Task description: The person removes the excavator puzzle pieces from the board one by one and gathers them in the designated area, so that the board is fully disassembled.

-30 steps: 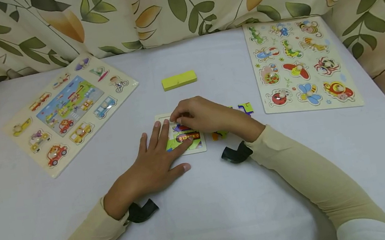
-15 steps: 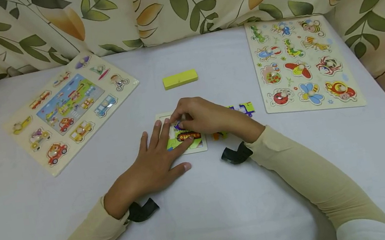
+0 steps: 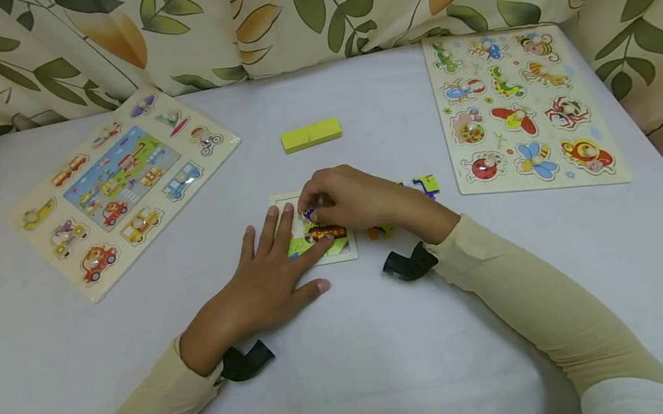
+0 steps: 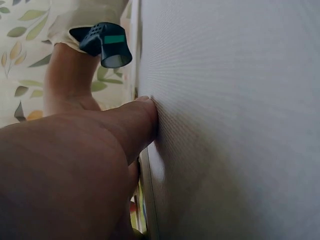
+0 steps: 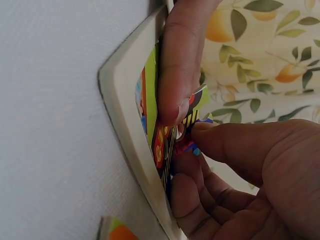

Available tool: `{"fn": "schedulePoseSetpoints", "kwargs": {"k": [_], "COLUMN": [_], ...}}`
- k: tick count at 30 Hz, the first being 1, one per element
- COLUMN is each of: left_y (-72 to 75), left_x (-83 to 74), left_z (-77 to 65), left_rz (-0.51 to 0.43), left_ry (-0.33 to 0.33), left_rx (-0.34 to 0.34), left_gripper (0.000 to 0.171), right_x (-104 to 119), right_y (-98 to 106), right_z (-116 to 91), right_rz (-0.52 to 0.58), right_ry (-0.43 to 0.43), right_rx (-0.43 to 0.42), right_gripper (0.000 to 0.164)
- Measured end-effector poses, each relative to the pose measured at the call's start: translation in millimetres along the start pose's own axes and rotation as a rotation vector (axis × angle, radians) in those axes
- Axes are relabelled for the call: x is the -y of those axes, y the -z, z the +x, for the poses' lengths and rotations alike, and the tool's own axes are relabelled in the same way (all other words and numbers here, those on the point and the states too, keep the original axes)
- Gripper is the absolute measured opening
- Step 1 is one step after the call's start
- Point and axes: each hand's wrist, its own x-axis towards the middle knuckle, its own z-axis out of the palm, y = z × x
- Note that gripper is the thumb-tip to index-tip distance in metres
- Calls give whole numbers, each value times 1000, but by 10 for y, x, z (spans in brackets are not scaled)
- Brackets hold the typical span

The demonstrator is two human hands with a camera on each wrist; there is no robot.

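Observation:
A small jigsaw board [image 3: 350, 257] with a pale frame lies at the middle of the table in the head view, partly hidden by both hands. My left hand [image 3: 259, 281] is spread flat, its index finger resting on the pieces in the frame and its thumb on the white cloth. Over the same board, my right hand [image 3: 349, 197] pinches a jigsaw piece [image 5: 187, 146] between thumb and fingers. The right wrist view shows this blue and red piece tilted up from the board, close to a left fingertip [image 5: 175, 107].
Loose jigsaw pieces [image 3: 427, 185] lie right of the board, partly behind the right wrist. A yellow block [image 3: 311, 135] sits beyond it. A vehicle peg puzzle [image 3: 122, 178] lies at the left, an insect peg puzzle [image 3: 507, 186] at the right. A leaf-patterned curtain [image 3: 330, 16] borders the table's back.
The right hand's fingers have shifted very slightly rightward over the board, still pinching the piece. The left hand stays in place.

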Motion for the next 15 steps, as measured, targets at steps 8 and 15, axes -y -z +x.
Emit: {"fn": "schedulePoseSetpoints", "kwargs": {"k": [8,15], "left_y": [-4,-2], "left_x": [4,-1], "left_z": [1,0], "left_rz": [4,6], "left_ry": [-3,1], "left_rx": [-1,0], "left_gripper": [63,63], "right_x": [19,24], "right_y": [8,6], "right_z": [-19,-38], "right_rz": [-6,-8], "right_ry": [-13,3], "right_rx": [2,-21], "right_gripper": [14,14]}}
